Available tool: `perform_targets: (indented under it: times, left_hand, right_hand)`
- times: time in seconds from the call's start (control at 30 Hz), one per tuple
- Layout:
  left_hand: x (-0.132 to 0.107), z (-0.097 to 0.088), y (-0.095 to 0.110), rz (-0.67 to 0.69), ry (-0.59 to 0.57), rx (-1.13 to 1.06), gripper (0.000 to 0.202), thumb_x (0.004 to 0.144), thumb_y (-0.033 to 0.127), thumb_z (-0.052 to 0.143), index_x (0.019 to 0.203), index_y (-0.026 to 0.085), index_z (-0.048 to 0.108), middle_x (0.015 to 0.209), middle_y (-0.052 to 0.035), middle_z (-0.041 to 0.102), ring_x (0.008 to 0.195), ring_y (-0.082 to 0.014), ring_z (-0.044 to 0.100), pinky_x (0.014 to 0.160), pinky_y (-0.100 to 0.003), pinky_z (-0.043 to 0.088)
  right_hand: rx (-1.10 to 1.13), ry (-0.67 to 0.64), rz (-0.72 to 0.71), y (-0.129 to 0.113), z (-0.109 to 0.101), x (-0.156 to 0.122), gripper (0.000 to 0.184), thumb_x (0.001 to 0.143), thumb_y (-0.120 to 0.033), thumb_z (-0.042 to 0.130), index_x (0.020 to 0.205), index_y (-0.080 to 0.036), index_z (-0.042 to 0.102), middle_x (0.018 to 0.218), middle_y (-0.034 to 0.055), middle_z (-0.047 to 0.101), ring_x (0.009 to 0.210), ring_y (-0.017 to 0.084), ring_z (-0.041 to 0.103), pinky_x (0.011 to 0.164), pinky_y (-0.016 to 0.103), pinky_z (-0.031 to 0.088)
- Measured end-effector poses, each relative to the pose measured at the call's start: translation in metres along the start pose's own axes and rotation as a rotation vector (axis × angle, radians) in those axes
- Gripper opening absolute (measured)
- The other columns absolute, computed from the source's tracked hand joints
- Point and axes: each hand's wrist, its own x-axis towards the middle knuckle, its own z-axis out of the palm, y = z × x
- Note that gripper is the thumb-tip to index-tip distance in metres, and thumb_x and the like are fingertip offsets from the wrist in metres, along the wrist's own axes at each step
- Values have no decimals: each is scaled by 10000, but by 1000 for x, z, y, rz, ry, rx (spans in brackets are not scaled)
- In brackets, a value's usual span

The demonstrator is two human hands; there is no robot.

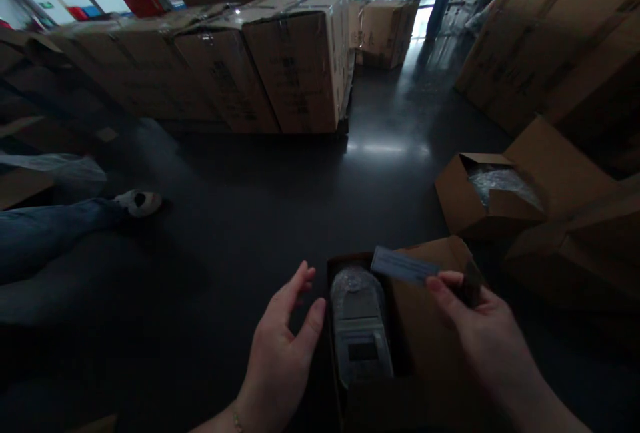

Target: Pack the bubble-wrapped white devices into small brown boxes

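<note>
Pinching card (404, 266) by one end with right hand (480, 333), box (430, 326) and wrapped device (360, 336) just below the grip; holding left hand (283, 346) open, empty, beside box. Likely light, thin, bendable; best gripped edgewise.

L hand (280, 346) bare, thin gold-tone bracelet (235, 418) at the wrist, approx chain type but too dim to confirm. R hand (480, 326) bare as well, forearm bare to frame edge; both w/ short nails

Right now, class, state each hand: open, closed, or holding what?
Left hand: open, empty, beside the small box.
Right hand: shut on a pale card.
</note>
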Motion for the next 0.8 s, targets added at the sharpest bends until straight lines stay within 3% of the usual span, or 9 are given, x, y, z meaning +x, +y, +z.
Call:
perform_targets:
  times: [0.07, 0.13, 0.2, 0.27, 0.4, 0.57, 0.8]
  left_hand:
    - [0, 4, -13, 194, -21, 217, 286, 793, 311, 476, 1071, 285, 536, 1211, -31, 454, 1111, -207, 418, 933, -427, 380]
    - [-1, 13, -23, 398, -186, 395, 253, 776, 266, 491, 1010, 313, 574, 1241, -9, 427, 1186, -232, 332, 959, -448, 350]
    - [0, 24, -31, 485, -260, 525, 327, 750, 233, 513, 1062, 327, 543, 1286, -2, 386, 1230, -257, 262, 971, -468, 331]
    - [5, 32, -38, 439, -205, 605, 402, 731, 210, 528, 1122, 298, 503, 1311, -27, 358, 1242, -272, 238, 971, -472, 331]
    - [17, 36, -51, 255, -91, 543, 346, 759, 220, 496, 1103, 252, 523, 1298, -56, 369, 1163, -229, 380, 936, -404, 393]
    - [25, 38, -55, 103, -157, 270, 306, 759, 205, 491, 1055, 243, 557, 1124, -21, 535, 1005, -146, 520, 911, -302, 428]
    - [26, 41, -56, 6, -193, 28, 360, 710, 125, 503, 1050, 224, 568, 1133, -35, 502, 982, -137, 526, 867, -267, 458]
  right_hand:
    - [81, -68, 94, 2, 7, 4, 347, 644, -462, 623, 794, -161, 534, 500, -43, 465, 373, 63, 369, 336, 184, 266]
    - [75, -277, 209, 8, 22, 3, 364, 648, -493, 597, 772, -162, 511, 430, -73, 410, 303, 50, 312, 301, 176, 208]
    - [-6, -439, 304, 18, 37, 1, 357, 644, -500, 582, 738, -166, 495, 392, -90, 380, 270, 50, 301, 284, 172, 195]
    - [-100, -440, 342, 27, 45, 0, 328, 649, -484, 566, 714, -173, 482, 384, -92, 386, 261, 54, 311, 278, 173, 205]
    - [-285, -238, 309, 33, 39, 6, 262, 706, -436, 488, 750, -178, 494, 388, -73, 433, 284, 81, 385, 294, 181, 262]
    - [-438, -232, 316, 37, 36, 8, 258, 746, -412, 450, 793, -170, 524, 379, -49, 466, 319, 115, 457, 313, 190, 314]
    - [-502, -211, 307, 48, 46, 3, 255, 766, -397, 432, 724, -169, 537, 398, -12, 517, 352, 130, 499, 349, 200, 339]
